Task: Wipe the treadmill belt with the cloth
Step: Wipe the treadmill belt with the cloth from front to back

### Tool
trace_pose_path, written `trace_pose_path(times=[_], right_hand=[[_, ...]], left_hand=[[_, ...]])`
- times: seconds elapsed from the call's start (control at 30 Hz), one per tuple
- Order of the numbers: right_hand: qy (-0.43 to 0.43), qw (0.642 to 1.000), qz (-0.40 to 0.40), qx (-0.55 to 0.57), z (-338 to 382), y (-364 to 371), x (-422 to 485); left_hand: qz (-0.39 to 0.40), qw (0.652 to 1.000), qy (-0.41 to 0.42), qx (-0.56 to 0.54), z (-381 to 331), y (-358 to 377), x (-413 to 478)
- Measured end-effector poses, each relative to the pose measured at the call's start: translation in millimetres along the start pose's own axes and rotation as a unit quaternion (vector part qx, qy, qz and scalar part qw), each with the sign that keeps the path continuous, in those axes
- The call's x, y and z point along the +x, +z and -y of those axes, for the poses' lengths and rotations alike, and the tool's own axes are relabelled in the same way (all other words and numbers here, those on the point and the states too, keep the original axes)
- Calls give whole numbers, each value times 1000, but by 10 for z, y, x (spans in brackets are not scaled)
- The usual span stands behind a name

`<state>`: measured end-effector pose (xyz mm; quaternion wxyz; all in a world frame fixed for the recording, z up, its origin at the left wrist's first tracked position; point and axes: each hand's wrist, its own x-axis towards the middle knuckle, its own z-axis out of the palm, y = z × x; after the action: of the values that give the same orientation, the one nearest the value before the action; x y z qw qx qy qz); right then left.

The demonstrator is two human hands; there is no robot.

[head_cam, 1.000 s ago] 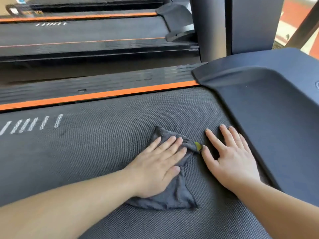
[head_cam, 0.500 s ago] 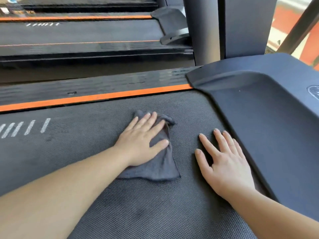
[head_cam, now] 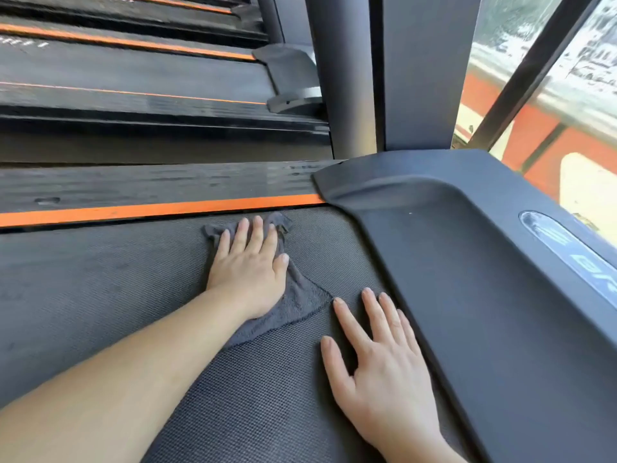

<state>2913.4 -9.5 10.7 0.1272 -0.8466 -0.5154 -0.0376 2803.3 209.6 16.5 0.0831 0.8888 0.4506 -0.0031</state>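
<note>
A dark grey cloth [head_cam: 302,300] lies flat on the textured grey treadmill belt [head_cam: 100,285], its far corner close to the orange side stripe [head_cam: 150,210]. My left hand [head_cam: 248,269] presses flat on the cloth with straight, spread fingers. My right hand [head_cam: 384,369] rests flat on the bare belt just right of the cloth, fingers straight, close to the motor cover. The index fingertip lies near the cloth's right corner.
The dark motor cover [head_cam: 484,279] rises along the belt's right side, with an oval logo plate [head_cam: 567,248]. Two grey uprights [head_cam: 414,71] stand behind it. A black side rail [head_cam: 150,182] and another treadmill [head_cam: 133,75] lie beyond. A window [head_cam: 584,78] is at the right.
My left hand has slid the cloth away from me across the belt, up to the orange stripe. My right hand has stayed flat on the belt beside the motor cover.
</note>
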Motion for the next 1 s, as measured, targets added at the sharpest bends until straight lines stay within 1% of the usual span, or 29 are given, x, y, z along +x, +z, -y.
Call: trace_pose_path(times=[0.03, 0.07, 0.13, 0.17, 0.2, 0.23, 0.33, 0.37, 0.4, 0.43, 0.5, 0.53, 0.57, 0.6, 0.63, 0.7, 0.73, 0.77, 0.8, 0.83, 0.87, 0.93, 0.97, 1.0], right_hand=[[-1, 1000, -6, 2, -7, 14, -2], [-4, 1000, -12, 6, -12, 19, -3], [-10, 1000, -24, 13, -26, 21, 6], [-10, 1000, -25, 13, -33, 20, 13], [-10, 1000, -24, 12, -35, 20, 14], [-10, 1000, -24, 9, -26, 25, 11], [-10, 999, -28, 18, -16, 15, -5], [-10, 999, -29, 21, -22, 18, -4], [-11, 999, -28, 19, -32, 27, -2], [-11, 999, -28, 16, -31, 39, -2], [-11, 999, -36, 22, -36, 37, 4], [-14, 999, -43, 23, -45, 40, 11], [-18, 999, -47, 18, -61, 48, 15], [-20, 999, -46, 11, -79, 50, 12], [-19, 999, -45, 6, -94, 37, 3], [-18, 999, -44, 2, -95, 22, -5], [-19, 999, -41, 0, -99, 33, -6], [-19, 999, -37, -2, -106, 50, -7], [-16, 999, -34, 1, -105, 59, -4], [-15, 999, -35, 6, -103, 65, -1], [-16, 999, -36, 10, -100, 71, 4], [-15, 999, -34, 8, -94, 66, 10], [-12, 999, -33, 5, -86, 50, 13], [-9, 999, -30, 4, -78, 38, 17]], left_hand=[[-3, 999, 34, -5, -160, 33, -66], [-7, 996, 88, -2, -254, 62, -148], [-4, 983, 186, -8, -228, 38, -221], [4, 978, 209, -15, -164, 7, -165], [14, 977, 210, -15, -103, -24, -87], [18, 983, 184, -10, -50, -49, 6], [-11, 998, 54, -1, -159, -33, 185], [-17, 999, 41, -7, -288, 0, 167], [-21, 998, 59, -14, -415, 48, 91], [-25, 993, 110, -16, -499, 81, -25], [-13, 973, 231, -22, -487, 56, -170], [-1, 963, 267, -20, -394, 0, -136], [5, 959, 282, -14, -281, -46, -47], [6, 963, 268, 3, -160, -87, 47], [0, 976, 218, 26, -43, -118, 141], [-20, 996, 68, 55, 111, -127, 248], [-26, 998, 13, 58, 73, -125, 236], [-28, 998, -10, 54, -37, -114, 175], [-26, 999, -1, 39, -182, -90, 89], [-21, 999, 36, 22, -331, -79, -24], [-14, 996, 94, 5, -432, -61, -141], [-3, 976, 220, -2, -429, -79, -264], [-3, 967, 254, 13, -325, -102, -209], [-5, 968, 250, 34, -207, -127, -122]])
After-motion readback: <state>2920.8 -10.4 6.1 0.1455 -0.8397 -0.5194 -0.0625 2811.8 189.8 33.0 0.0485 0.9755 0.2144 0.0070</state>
